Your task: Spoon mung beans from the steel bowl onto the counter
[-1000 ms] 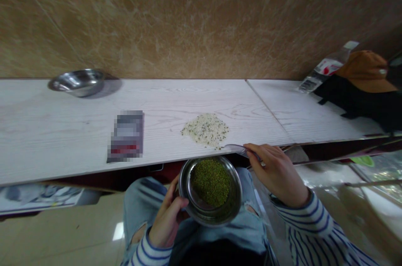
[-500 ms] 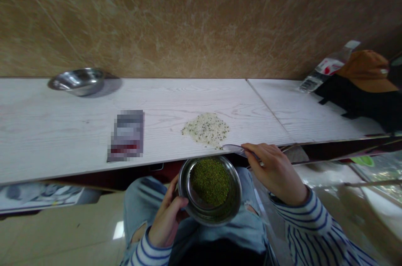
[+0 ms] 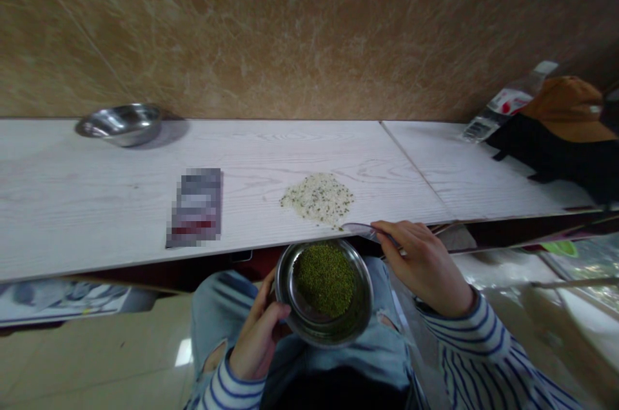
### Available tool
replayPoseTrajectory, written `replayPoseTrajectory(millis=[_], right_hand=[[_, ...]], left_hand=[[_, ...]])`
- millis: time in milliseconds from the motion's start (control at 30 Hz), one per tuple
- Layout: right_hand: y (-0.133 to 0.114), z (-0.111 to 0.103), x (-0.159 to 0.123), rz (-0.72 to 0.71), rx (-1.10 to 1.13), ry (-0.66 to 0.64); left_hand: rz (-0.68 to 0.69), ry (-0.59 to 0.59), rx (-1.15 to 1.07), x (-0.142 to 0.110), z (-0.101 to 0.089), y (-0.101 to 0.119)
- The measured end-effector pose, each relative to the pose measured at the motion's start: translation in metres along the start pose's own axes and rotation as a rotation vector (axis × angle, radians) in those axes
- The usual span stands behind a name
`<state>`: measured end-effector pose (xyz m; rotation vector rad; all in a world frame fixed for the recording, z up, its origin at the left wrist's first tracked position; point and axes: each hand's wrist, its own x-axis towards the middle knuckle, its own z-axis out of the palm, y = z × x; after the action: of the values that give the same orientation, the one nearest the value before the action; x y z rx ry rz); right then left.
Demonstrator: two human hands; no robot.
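Note:
My left hand (image 3: 261,332) grips the left rim of a steel bowl (image 3: 362,313), its thumb over the edge. Green mung beans (image 3: 325,280) fill part of the bowl, which I hold above my lap just under the table's front edge. My right hand (image 3: 428,265) is closed on a clear plastic spoon (image 3: 362,229). The spoon's tip touches or nearly touches a few grains at the table edge. Behind it lies a flat pile of white rice mixed with green beans (image 3: 320,197).
On the white table (image 3: 251,146), an upright steel bowl (image 3: 120,125) stands at the back left. A blurred-out flat rectangular thing (image 3: 196,207) lies left of the pile. At right are a plastic bottle (image 3: 503,104), a brown cap (image 3: 563,107) and a black cloth item (image 3: 546,149).
Almost nothing differs. The view has shifted very slightly; both hands, the bowl and the spoon keep their places.

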<state>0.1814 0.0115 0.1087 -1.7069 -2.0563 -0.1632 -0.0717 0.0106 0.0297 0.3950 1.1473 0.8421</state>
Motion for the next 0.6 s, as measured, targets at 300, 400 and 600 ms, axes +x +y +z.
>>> replayPoseTrajectory(millis=[300, 400, 600], right_hand=[[-0.0026, -0.0010, 0.0023, -0.007, 0.022, -0.003], [-0.0036, -0.0013, 0.0022, -0.011, 0.029, -0.003], [-0.0033, -0.0006, 0.0019, -0.018, 0.036, -0.002]], left_hand=[[0.001, -0.006, -0.013, -0.0015, 0.0012, 0.0021], [0.000, -0.012, -0.001, -0.0017, 0.0014, 0.0023], [0.008, -0.014, 0.005, -0.0026, 0.0044, 0.0042]])
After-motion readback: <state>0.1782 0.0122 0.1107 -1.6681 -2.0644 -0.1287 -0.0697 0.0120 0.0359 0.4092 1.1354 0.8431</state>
